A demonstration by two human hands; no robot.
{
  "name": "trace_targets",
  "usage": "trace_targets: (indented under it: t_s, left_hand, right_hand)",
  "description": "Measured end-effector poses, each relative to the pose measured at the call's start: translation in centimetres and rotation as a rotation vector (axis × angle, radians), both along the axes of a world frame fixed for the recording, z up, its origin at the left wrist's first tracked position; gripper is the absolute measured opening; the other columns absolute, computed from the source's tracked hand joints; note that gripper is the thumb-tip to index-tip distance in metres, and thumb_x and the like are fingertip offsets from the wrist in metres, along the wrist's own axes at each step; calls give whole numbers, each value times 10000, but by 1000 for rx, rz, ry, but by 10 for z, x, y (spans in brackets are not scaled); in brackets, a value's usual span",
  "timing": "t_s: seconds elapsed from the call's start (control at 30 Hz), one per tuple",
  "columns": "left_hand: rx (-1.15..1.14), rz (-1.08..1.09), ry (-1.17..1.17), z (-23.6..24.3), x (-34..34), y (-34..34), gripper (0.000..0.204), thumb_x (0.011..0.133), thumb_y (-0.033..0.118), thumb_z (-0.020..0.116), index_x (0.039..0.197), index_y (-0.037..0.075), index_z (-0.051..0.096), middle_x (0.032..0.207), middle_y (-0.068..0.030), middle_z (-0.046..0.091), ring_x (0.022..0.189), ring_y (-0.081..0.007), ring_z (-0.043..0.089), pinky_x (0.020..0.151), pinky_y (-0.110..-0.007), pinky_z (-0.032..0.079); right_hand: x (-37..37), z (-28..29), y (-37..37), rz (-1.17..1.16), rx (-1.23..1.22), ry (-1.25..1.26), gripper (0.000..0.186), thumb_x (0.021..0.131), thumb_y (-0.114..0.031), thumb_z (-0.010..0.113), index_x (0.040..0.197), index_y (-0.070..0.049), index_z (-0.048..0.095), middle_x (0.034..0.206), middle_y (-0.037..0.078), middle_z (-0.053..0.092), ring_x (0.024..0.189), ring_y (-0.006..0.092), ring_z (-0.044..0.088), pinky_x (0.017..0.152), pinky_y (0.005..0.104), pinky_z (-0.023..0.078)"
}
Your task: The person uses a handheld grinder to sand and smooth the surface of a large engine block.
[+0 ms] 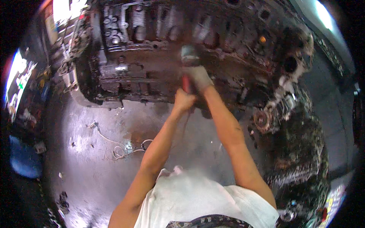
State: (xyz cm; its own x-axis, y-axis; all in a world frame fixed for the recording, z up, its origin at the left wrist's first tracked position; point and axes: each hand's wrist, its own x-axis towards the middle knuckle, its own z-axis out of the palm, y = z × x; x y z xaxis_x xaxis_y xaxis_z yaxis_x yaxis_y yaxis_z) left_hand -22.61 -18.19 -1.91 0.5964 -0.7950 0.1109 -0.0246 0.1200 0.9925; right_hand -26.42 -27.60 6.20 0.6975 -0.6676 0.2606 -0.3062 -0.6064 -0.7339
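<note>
Both my arms reach forward over a big, grimy engine block [152, 64]. My left hand [184, 100] is wrapped round the rear of a red angle grinder [186, 83], close to the block's near edge. Farther forward, my right hand [200, 78], in a pale glove, is closed round the grinder near its head. The round grey-green head [189, 54] points away from me over the middle of the block. It is blurred, so I cannot tell whether its disc touches the metal. A thin cord hangs from the tool's rear toward the floor.
A looped pale cable [118, 151] lies on the grey floor [102, 182] beside a brown stain. At the right, a round pulley-like part [262, 119] juts from the block, with a dark, greasy metal assembly [296, 159] nearer me. Something blue [25, 157] stands at the far left.
</note>
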Motion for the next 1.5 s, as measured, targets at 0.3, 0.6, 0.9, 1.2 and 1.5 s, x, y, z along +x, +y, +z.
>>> trace_targets:
  t_s: [0.3,0.6,0.9,1.2,1.5]
  left_hand:
    - [13,43,159,-6,62,22,191,644,96,679,701,-34,551,564,-128,574,406,-234,574,351,-375,417]
    - [113,-109,169,2,62,24,241,641,110,722,663,-23,523,545,-121,558,381,-236,559,337,-370,407]
    - [129,-90,103,-14,54,15,247,614,127,758,686,-21,574,580,-121,592,417,-227,578,383,-361,439]
    - [7,-31,187,-31,81,27,267,603,110,793,751,-2,601,639,-77,609,471,-183,575,431,-338,446]
    - [-121,35,80,-43,137,48,318,599,73,810,826,16,593,777,-63,623,579,-160,589,471,-324,461]
  right_hand:
    - [76,-29,-6,315,-294,-110,253,761,-300,651,850,-70,705,801,63,643,704,162,587,665,328,475]
    - [63,-7,18,-84,107,99,204,784,-278,629,882,-117,707,787,72,665,722,162,617,681,331,500]
    - [56,-29,-4,-55,282,-77,366,730,-339,691,843,9,696,762,64,660,700,121,574,649,328,488]
    - [92,-21,31,-123,238,7,482,545,-386,794,784,25,718,797,139,713,723,211,676,640,355,517]
    - [148,-22,65,-280,138,73,560,528,-469,793,791,19,720,838,200,711,806,273,709,720,368,552]
